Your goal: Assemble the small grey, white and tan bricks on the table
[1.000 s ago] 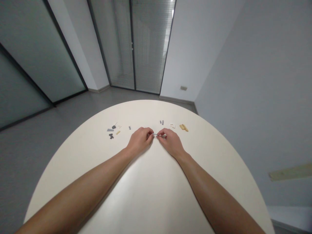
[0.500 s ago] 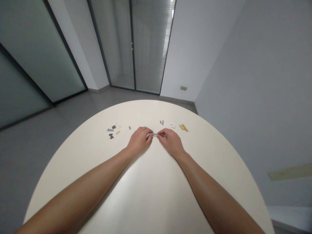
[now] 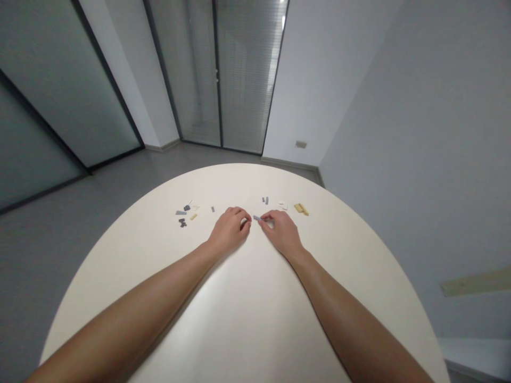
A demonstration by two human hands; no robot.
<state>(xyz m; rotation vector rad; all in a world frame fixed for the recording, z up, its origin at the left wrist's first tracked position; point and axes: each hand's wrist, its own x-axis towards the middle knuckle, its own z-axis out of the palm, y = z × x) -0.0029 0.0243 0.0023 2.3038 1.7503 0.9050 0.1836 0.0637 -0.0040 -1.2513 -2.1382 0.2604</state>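
Over the middle of the table, my right hand pinches a small grey toy building piece between thumb and fingertips. The piece is narrow and long, its free end pointing left; its right end is hidden in the fingers. Just left of it is my left hand, thumb and index finger curled together in a pinch. Whatever lies between those fingertips, if anything, is too small to make out. A little gap separates the left fingertips from the grey piece.
The round white table carries several loose pieces. On the left lie dark grey pieces, a grey strip and a tan piece. Small grey pieces, white pieces and yellowish pieces lie beyond my right hand.
My left fingertips have come off the left end of the grey piece, which now tilts slightly in my right hand. Both forearms have hardly moved.
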